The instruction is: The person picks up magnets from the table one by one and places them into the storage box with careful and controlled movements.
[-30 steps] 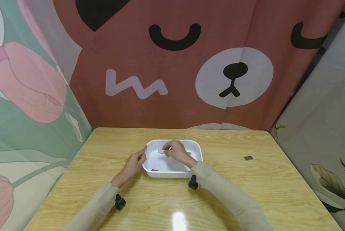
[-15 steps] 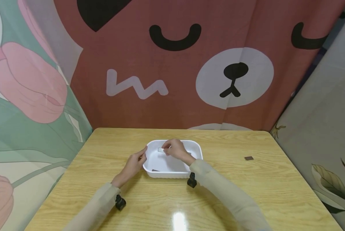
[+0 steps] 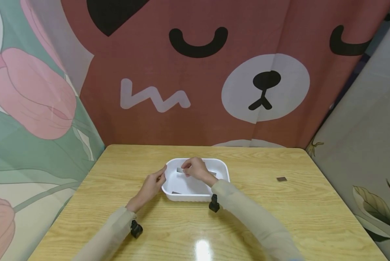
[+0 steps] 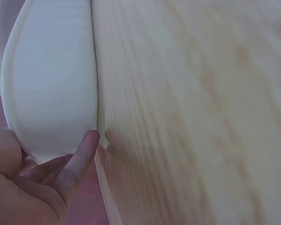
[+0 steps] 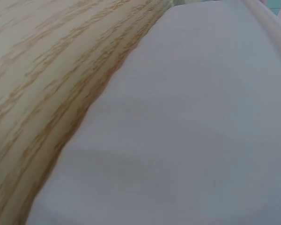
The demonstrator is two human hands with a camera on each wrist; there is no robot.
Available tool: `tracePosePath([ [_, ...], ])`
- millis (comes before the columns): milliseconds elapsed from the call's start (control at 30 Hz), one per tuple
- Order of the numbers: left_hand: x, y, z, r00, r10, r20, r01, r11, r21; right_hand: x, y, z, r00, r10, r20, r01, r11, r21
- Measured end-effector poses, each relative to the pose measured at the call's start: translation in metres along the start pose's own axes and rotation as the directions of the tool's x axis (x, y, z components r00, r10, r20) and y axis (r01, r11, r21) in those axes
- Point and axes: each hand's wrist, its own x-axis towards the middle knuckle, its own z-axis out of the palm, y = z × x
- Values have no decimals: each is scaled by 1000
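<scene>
A white plastic basin (image 3: 195, 198) stands on the wooden table. My left hand (image 3: 152, 184) grips its left end; in the left wrist view, fingers (image 4: 79, 161) lie against the outer wall (image 4: 56, 84). Inside the basin, my right hand (image 3: 195, 169) pinches a small flat grey-white strip (image 3: 179, 170), whose right part is hidden by the fingers. Another small strip (image 3: 212, 174) shows partly behind the right hand. A dark strip (image 3: 176, 193) lies at the basin's near left corner. The right wrist view shows the basin's outer wall (image 5: 178, 117) but not the right hand.
A small dark brown rectangular piece (image 3: 281, 179) lies on the table (image 3: 247, 224), right of the basin. Behind the table hangs a brown bear-print curtain (image 3: 201, 127). Each sleeve cuff carries a small black camera (image 3: 136, 229).
My right hand has shifted slightly left with the strip, and the strip's visible face has changed tilt and brightness. The left hand and basin have stayed in place.
</scene>
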Motion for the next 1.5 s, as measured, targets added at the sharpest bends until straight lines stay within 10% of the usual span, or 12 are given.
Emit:
tracePosePath([
  [1500, -1, 1, -1, 998, 53, -36, -53, 998, -15, 13, 3, 13, 999, 50, 19, -48, 993, -108],
])
